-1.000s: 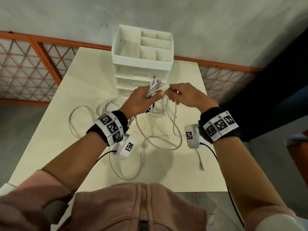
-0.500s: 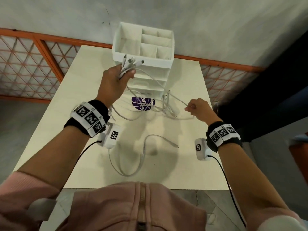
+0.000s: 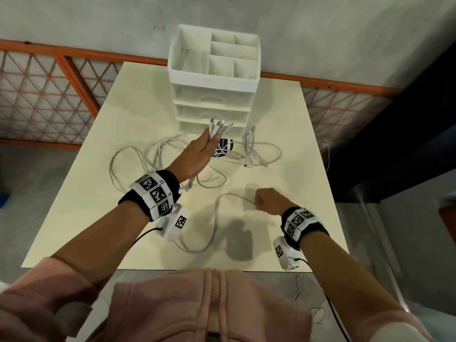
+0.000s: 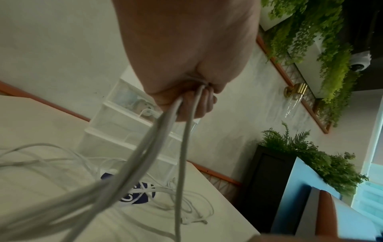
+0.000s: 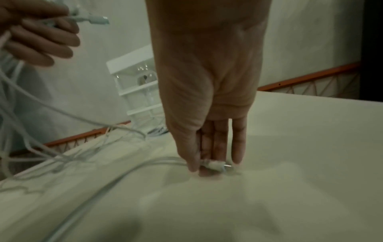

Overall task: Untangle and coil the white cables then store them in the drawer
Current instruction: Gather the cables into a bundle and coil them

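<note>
Several white cables (image 3: pixel 158 154) lie tangled on the cream table (image 3: pixel 283 114) in front of a white drawer unit (image 3: pixel 212 99). My left hand (image 3: pixel 197 154) is raised over the tangle and grips a bundle of cable ends (image 3: pixel 219 127), plugs sticking up; the strands (image 4: pixel 165 131) hang down from the fist. My right hand (image 3: pixel 266 201) is low at the front right of the table. In the right wrist view its thumb and fingers (image 5: pixel 207 162) pinch the plug end of one cable (image 5: pixel 215 164) against the tabletop. That cable (image 3: pixel 217 218) loops towards the table's front edge.
A round purple object (image 3: pixel 223 149) lies under the cables by the drawer unit's base. The unit's top is an open tray with dividers (image 3: pixel 222 53). An orange lattice railing (image 3: pixel 49 90) runs behind the table. A dark cabinet (image 3: pixel 394 144) stands to the right.
My left hand has come down from near the drawer unit's top towards the tangle with its bundle. My right hand has moved nearer the front edge and now pinches a plug on the table.
</note>
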Action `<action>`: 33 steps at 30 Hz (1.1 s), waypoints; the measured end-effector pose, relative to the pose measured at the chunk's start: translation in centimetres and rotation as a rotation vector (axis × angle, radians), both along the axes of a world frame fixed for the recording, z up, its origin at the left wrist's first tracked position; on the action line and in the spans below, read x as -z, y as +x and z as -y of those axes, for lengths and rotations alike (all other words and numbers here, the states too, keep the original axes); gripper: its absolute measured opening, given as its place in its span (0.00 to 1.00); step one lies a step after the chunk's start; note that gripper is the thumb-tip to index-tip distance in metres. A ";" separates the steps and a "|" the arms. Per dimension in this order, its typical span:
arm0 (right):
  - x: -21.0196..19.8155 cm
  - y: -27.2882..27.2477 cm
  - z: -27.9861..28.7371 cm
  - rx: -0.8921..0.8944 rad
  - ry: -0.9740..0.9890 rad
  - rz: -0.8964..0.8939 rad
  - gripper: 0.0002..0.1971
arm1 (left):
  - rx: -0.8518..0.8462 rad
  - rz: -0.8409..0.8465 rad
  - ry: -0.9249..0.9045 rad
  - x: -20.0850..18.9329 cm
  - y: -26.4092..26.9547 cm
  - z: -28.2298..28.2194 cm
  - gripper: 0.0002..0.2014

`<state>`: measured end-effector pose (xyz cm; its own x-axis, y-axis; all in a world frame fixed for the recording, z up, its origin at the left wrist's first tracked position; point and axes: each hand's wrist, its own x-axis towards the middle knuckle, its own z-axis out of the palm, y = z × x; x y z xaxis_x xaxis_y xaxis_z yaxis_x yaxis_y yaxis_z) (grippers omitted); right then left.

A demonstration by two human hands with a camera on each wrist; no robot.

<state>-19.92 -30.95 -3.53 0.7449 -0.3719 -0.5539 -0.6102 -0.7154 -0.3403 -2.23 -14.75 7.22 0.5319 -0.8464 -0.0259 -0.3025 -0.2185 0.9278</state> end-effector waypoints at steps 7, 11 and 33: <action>-11.7 4.2 0.2 -0.085 0.227 0.208 0.04 | 0.152 -0.043 -0.064 0.0 -0.3 0.1 0.08; -19.1 5.4 -1.2 -0.019 0.364 0.541 0.08 | 0.164 -0.037 -0.059 -1.0 -0.9 0.2 0.12; -19.1 6.5 -3.8 0.281 0.465 0.974 0.10 | 0.087 -0.171 -0.204 -3.3 -1.8 -1.5 0.16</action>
<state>-13.40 -27.11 15.55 0.8587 -0.5041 0.0921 -0.0569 -0.2723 -0.9605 -4.01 -13.26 10.57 0.4592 -0.8858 0.0669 -0.1471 -0.0016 0.9891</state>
